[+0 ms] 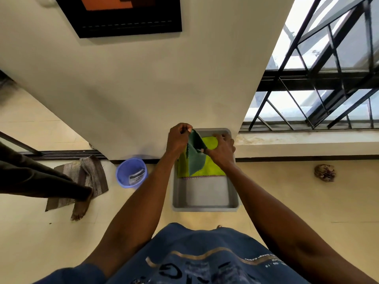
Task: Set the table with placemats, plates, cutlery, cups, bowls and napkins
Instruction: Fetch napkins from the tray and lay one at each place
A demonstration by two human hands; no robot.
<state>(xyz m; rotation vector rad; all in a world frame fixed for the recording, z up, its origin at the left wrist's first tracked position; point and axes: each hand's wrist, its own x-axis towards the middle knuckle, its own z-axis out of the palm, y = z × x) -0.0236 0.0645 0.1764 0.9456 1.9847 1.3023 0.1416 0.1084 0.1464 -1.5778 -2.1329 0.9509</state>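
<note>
Grey plastic tray, rectangular with rounded corners and smooth low walls, on the pale tiled floor against the foot of a cream wall. Inside, at the far end, a lime-green napkin of soft, fuzzy cloth, lying flat, its near edge zigzag-cut with a thin reddish trim. Near half of the tray bare grey.

Above the lime cloth, a dark green napkin, same napped texture, lifted and hanging in a loose fold, one serrated edge showing on its left side.

Left hand: fingers curled, pinching the top corner of the dark green napkin and holding it up. Right hand: fingers bent, thumb and fingertip pinching the dark green napkin's right edge, knuckles over the lime-green napkin at the tray's far end.

Left of the tray, a round blue plastic bucket with a label inside. Farther left, a striped woven mat with a bare foot on it. Right, a crumpled brownish lump on the floor.
</note>
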